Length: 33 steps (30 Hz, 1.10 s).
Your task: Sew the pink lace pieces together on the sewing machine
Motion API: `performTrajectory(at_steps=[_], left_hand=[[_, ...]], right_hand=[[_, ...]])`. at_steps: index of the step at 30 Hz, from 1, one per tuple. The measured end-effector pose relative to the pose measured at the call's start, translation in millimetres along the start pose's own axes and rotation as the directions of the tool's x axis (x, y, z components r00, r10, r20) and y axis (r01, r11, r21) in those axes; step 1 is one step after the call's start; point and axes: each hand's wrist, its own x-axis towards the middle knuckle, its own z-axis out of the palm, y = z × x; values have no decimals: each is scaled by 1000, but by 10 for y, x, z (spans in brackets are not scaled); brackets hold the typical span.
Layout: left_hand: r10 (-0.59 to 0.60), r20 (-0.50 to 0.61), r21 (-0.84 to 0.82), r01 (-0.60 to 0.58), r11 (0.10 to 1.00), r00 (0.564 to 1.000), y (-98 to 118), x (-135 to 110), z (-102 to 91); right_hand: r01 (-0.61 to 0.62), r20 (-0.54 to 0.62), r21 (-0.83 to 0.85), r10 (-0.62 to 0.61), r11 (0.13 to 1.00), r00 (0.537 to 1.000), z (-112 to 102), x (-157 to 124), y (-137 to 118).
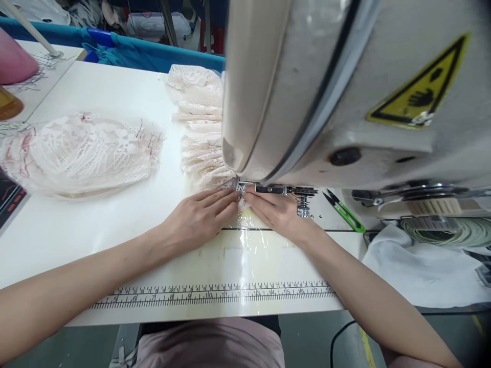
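A sewing machine (264,102) hides part of the work from above. Cream lace fabric (203,148), gathered into ruffles, runs from the back of the table to its needle area. My left hand (205,212) lies low on the table, fingers together, with the tips on the lace near the presser foot. From the other side, my right hand (278,212) has its fingertips on the same lace, partly behind the metal thread tension knob (303,204). A small lace end (243,203) shows between the hands. Both thumbs are mostly hidden, and so is the needle.
Another lace piece (92,153) with loose red threads lies at left. Green thread snips (345,212) rest right of my right hand. A printed ruler (215,295) runs along the front edge. White cloth (425,271) lies at right; a pink thread cone (15,61) stands back left.
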Motion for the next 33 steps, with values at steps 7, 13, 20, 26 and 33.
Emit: performTrajectory(at_steps=[7, 13, 20, 26, 33], left_hand=[[-42, -49, 59, 45, 997, 998, -31, 16, -46], [-98, -47, 37, 99, 994, 994, -9, 17, -58], [-99, -169, -102, 82, 991, 981, 8, 12, -83], [-90, -26, -119, 86, 989, 996, -58, -37, -22], [-102, 20, -106, 104, 989, 995, -82, -70, -14]], right_hand=[[32, 143, -54, -24, 998, 989, -38, 39, -84], [40, 114, -59, -33, 997, 993, -51, 79, -134], [-10, 59, 43, 7, 999, 998, -31, 92, -162], [27, 61, 96, -33, 995, 998, -84, 122, -194], [17, 126, 48, -23, 999, 992, -102, 94, -238]])
